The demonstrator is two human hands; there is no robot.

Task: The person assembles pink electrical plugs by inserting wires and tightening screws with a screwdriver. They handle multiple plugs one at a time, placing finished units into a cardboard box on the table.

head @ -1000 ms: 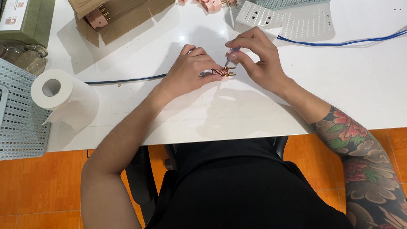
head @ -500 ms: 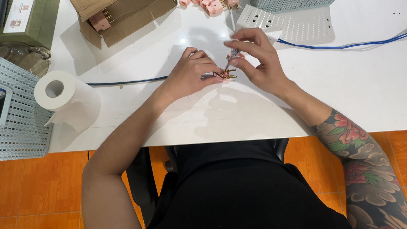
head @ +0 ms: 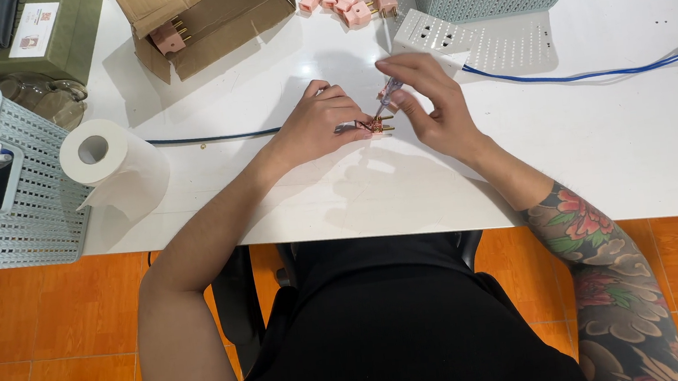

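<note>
Over the last second the two hands have barely shifted; the right hand point(head: 430, 103) has tipped its small screwdriver point(head: 388, 93) a little steeper, so the work on the plug part point(head: 374, 125) looks ongoing rather than finished. The left hand point(head: 320, 122) pinches that small pink-and-brass part just above the white table point(head: 600, 149), near its middle. The right hand's fingers are pressed around the screwdriver, whose long axis slants down-left, tip at the part. The part's prongs seem to point right, though it is too small to be sure.
</note>
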